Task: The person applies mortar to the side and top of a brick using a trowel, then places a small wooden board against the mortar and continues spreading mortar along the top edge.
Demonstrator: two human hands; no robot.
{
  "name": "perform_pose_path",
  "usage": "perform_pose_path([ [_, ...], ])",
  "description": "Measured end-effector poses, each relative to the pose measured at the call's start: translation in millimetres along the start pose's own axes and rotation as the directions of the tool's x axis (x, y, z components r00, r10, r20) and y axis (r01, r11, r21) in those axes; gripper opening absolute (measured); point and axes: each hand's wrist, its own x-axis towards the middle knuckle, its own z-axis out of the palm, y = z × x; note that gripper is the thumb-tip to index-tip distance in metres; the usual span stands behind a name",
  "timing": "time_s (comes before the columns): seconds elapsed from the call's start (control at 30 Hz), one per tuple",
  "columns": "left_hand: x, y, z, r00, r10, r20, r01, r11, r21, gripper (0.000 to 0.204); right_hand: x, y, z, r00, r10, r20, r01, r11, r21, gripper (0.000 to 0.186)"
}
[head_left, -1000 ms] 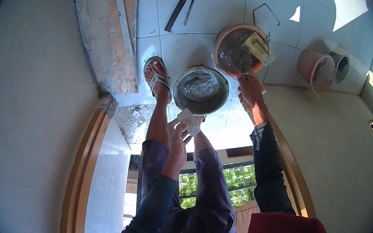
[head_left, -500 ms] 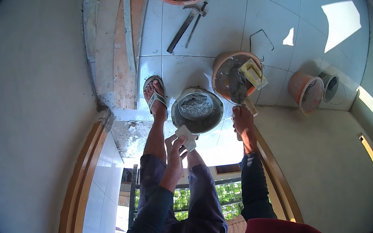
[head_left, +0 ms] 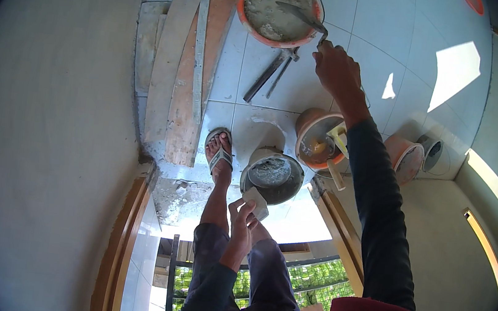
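Pale tiles run across the whole floor [head_left: 380,22], a plain left wall [head_left: 53,131] curving up on one side and a right wall [head_left: 438,235] on the other. Long planks [head_left: 169,71] lie side by side at the left. Closer in, a brown door frame [head_left: 116,251] stands at the near left, with another [head_left: 342,235] at the near right.

Now the buckets! Far off, an orange bucket [head_left: 241,6] holds grey, lumpy mortar [head_left: 273,9]. Nearer sits a grey bucket [head_left: 284,195], and just to its right an orange tub [head_left: 304,125] with a yellow float [head_left: 339,137] at its right side. Further right, a second orange bucket [head_left: 394,150] pairs up with a small dark bucket [head_left: 427,143].

And the hands: far out goes the right hand [head_left: 340,70], fingers wrapped round the handle of a trowel [head_left: 297,14], its blade over the mortar; whether the edge dips in, I can't tell. Just nearer, a hammer [head_left: 262,82] lies on the tiles beside a thin rod [head_left: 279,78].

Down near, the left hand [head_left: 242,226] pinches a whitish block [head_left: 255,205] between thumb and fingers, right by the grey bucket's near rim.
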Motion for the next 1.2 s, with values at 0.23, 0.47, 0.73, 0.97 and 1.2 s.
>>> perform_pose_path([
  [0.23, -9.4, 32.8, 3.9, 0.999, -0.004, 0.054, 0.005, 1.0, -0.014, 0.065, 96.7, -41.8, -11.5, 0.981, -0.138, 0.133, 0.163, 0.967, -0.198, 0.024],
  [0.47, 7.8, 23.3, -7.0, 0.999, -0.004, 0.034, 0.007, 0.995, -0.099, 0.063, 100.2, -33.9, -20.6, 0.952, -0.096, 0.29, 0.151, 0.973, -0.175, 0.021],
  [0.73, 0.8, 39.3, 8.5, 0.999, -0.031, 0.038, 0.036, 0.99, -0.137, 0.065, 85.0, -42.6, -73.7, 0.972, -0.139, 0.191, 0.195, 0.928, -0.317, 0.016],
  [0.97, 10.5, 22.9, -0.4, 0.991, -0.069, 0.112, 0.085, 0.986, -0.147, 0.067, 105.4, -70.3, -12.3, 0.862, -0.455, 0.223, 0.506, 0.767, -0.395, 0.016],
  [1.2, 7.3, 32.6, 7.0, 0.996, 0.024, 0.08, -0.005, 0.974, -0.227, 0.066, 93.7, -13.5, -41.1, 0.93, -0.239, 0.279, 0.288, 0.946, -0.149, 0.022],
])
